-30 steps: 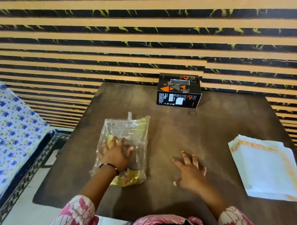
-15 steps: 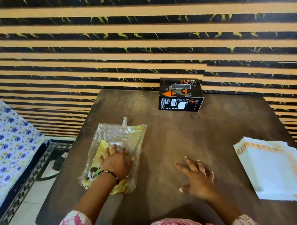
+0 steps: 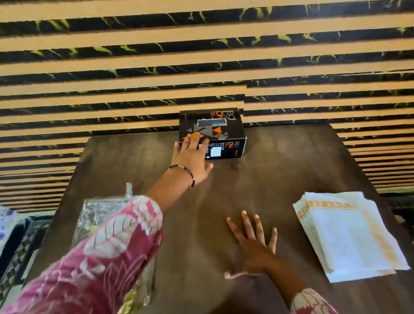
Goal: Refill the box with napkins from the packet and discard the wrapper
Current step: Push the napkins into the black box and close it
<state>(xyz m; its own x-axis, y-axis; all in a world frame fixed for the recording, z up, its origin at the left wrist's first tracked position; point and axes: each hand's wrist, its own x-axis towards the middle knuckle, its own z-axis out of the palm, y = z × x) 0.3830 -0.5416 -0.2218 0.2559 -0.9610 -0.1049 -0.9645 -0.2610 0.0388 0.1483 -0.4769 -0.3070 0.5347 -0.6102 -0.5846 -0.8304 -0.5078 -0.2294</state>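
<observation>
While the left hand (image 3: pixel 192 157) reaches across the table (image 3: pixel 285 177), one box (image 3: pixel 214 132) sits at the far edge against the striped wall (image 3: pixel 197 62): black, orange and grey triangles, with a slot in its top. Slot looks grey; can't tell what's inside the box. One wrapper (image 3: pixel 94 216), clear plastic with yellow print, lies flat at the near left of the table, mostly hidden under the left sleeve (image 3: pixel 94 268); contents not readable, looks flat. One stack of napkins (image 3: pixel 349 233), white with orange border, lies loose on the table at the right, well apart from both box and wrapper; sheets slightly fanned, count of sheets not resolvable. Two hands in view. Left hand: fingers (image 3: pixel 190 139) extended and loosely spread, tips lying on the box's near-left top corner, palm over the near face, thumb out to the side near the table; touching, not wrapped around it. Bracelet (image 3: pixel 185 170) on that wrist. Right hand (image 3: pixel 254 247): flat on the table, palm down, fingers (image 3: pixel 245 222) splayed wide, holding nothing, between wrapper and napkins, touching neither. Patterned fabric (image 3: pixel 0 227) and a dark frame show off the left edge of the table.
</observation>
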